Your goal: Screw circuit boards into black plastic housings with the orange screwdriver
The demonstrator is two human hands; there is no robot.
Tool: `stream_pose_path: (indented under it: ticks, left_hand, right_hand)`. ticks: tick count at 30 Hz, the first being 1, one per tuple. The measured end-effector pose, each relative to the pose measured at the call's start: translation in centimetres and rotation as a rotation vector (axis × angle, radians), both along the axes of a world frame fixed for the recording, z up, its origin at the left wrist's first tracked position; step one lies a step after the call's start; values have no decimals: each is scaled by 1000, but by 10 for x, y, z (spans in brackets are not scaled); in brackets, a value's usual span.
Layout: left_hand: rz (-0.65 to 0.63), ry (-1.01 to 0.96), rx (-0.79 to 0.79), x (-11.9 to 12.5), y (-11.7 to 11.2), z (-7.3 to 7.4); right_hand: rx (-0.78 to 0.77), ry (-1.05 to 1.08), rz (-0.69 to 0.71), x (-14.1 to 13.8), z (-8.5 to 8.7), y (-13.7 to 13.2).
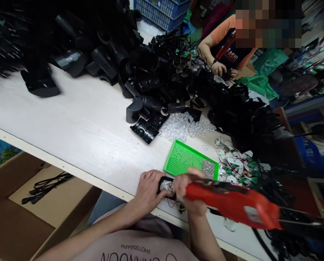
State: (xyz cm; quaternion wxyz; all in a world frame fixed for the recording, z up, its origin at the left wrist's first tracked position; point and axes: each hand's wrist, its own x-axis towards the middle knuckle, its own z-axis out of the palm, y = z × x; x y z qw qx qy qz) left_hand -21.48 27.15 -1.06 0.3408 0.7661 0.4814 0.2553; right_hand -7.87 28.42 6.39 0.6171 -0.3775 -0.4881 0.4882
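Note:
My left hand (148,188) is closed around a small black part with a shiny round middle (165,186) at the near edge of the white table (77,127). My right hand (190,192) grips a red electric screwdriver (232,203), its tip end pointing at that part. Thin wires hang from the part by the table edge. Just behind my hands lies a green perforated tray (187,157) with a heap of small screws (208,168) in its right corner.
Black plastic housings (102,54) and cables are piled along the far side. Clear lenses (183,125) and small circuit boards (232,163) lie near the tray. An open cardboard box (28,203) with black cords stands lower left. Another person in orange (221,47) works opposite.

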Motion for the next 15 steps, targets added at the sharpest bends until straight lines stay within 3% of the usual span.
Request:
stream_pose_path:
  ticks: [3, 7, 11, 15]
  left_hand:
    - [0, 11, 43, 0, 0, -1]
    - [-2, 25, 84, 0, -1, -4]
    - [-4, 28, 97, 0, -1, -7]
    - [-7, 25, 113, 0, -1, -8]
  right_hand:
    - [178, 49, -106, 10, 8, 38]
    - [139, -14, -167, 22, -11, 83]
    - [110, -15, -162, 23, -32, 96]
    - [119, -20, -136, 22, -40, 94]
